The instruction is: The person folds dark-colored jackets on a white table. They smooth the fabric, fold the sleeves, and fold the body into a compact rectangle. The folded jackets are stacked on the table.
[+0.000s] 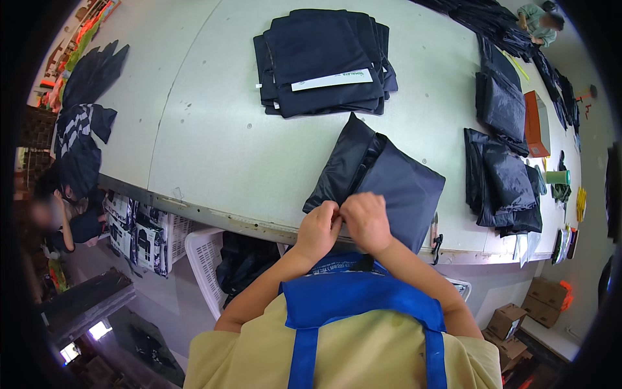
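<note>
A folded piece of smooth black fabric (pixel 407 189) lies at the near edge of the table, its left part creased and slightly raised along a fold. My left hand (pixel 317 229) is closed at the near end of that fold, fingertips pinched on the fabric. Close beside it, my right hand (pixel 367 219) is closed too, with curled fingers gripping the same fabric. The fingertips nearly touch each other. Whatever small part lies between them is hidden. Just beyond the fabric sits a stack of folded black pieces (pixel 317 48), with a white printed card (pixel 332 80) on it.
Folded black bundles (pixel 512 178) lie on the table's right side, near an orange box (pixel 534 123) and a green roll (pixel 557 177). A small tool (pixel 434 230) rests at the near edge. Below stands a white crate (pixel 204 259). Other people work at far left and far right.
</note>
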The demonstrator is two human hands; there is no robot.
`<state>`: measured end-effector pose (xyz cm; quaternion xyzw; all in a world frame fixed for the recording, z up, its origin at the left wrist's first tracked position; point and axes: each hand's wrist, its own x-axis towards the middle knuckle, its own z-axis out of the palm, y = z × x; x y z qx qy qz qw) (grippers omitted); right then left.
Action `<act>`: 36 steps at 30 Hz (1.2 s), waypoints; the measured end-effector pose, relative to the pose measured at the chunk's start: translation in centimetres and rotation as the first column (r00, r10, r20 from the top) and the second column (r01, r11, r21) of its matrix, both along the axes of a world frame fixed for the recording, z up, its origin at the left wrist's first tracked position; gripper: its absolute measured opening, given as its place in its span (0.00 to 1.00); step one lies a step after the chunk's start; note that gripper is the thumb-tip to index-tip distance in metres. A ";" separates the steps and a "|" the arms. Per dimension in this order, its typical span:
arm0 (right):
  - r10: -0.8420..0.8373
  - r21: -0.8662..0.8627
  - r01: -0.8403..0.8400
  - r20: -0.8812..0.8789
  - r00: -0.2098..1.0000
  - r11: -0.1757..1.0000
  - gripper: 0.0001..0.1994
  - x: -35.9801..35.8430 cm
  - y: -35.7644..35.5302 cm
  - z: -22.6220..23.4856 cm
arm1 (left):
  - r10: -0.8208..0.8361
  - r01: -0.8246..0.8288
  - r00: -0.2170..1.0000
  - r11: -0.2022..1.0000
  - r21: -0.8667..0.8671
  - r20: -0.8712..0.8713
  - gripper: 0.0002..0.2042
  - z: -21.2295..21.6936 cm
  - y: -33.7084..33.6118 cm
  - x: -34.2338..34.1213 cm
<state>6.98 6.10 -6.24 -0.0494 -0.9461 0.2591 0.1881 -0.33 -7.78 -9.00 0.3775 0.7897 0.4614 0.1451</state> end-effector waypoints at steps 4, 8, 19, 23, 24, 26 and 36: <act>-0.386 -0.017 0.387 0.046 0.921 0.922 0.03 -4.2 6.0 -1.2 | -0.125 0.156 0.982 0.961 -0.227 0.144 0.14 -0.8 -1.2 0.1; -0.428 0.048 0.428 0.203 0.881 0.903 0.05 -7.6 9.8 -1.6 | -0.199 0.274 0.948 0.909 -0.315 0.250 0.15 -0.2 -2.0 -0.1; -0.667 0.273 0.614 0.192 0.720 0.741 0.25 5.1 11.1 -2.3 | -0.091 0.030 0.931 0.984 -0.174 -0.353 0.26 3.1 5.0 -4.6; -0.787 0.222 0.764 0.309 0.534 0.606 0.28 10.0 9.4 -2.2 | 0.089 0.031 0.685 0.988 -0.151 0.723 0.39 -2.0 5.1 -7.6; -0.739 0.120 0.747 0.315 0.596 0.654 0.29 10.1 8.5 -1.5 | 0.084 -0.021 0.467 0.996 -0.084 0.880 0.38 -2.5 4.8 -7.9; -0.621 -0.073 0.707 0.422 0.661 0.703 0.31 9.1 5.9 -0.3 | -0.008 0.133 0.074 0.991 -0.002 0.997 0.35 -2.6 4.5 -9.7; -0.699 -0.943 0.280 0.076 0.711 0.181 0.36 13.2 3.3 5.7 | -0.639 0.590 0.245 0.695 0.412 0.729 0.38 8.0 11.2 -1.0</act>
